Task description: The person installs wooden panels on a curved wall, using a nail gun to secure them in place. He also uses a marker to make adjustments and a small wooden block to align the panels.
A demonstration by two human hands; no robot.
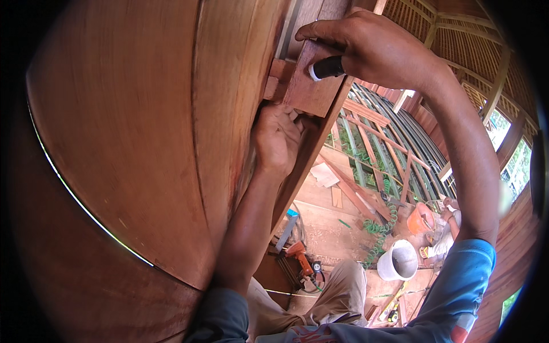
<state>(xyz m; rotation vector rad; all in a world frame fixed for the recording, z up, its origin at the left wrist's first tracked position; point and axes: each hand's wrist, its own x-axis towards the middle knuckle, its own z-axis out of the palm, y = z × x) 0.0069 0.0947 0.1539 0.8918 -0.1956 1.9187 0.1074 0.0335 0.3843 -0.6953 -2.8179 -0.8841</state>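
A flat reddish-brown wooden block sits against the wooden frame at the upper middle, beside a tall plank wall. My left hand is just below it, fingers curled against its lower edge, with some fingertips hidden. From the upper right, my right hand grips a short black cylinder with a white end, which touches or nearly touches the block's face; its exact kind does not show. One finger of that hand stretches over the block's top edge. Smaller wood pieces lie left of the block.
Below are an orange nail gun, a handsaw with a blue handle, a green coiled hose, a white bucket and an orange bucket. Another person sits at right. Loose boards cross open floor joists beyond.
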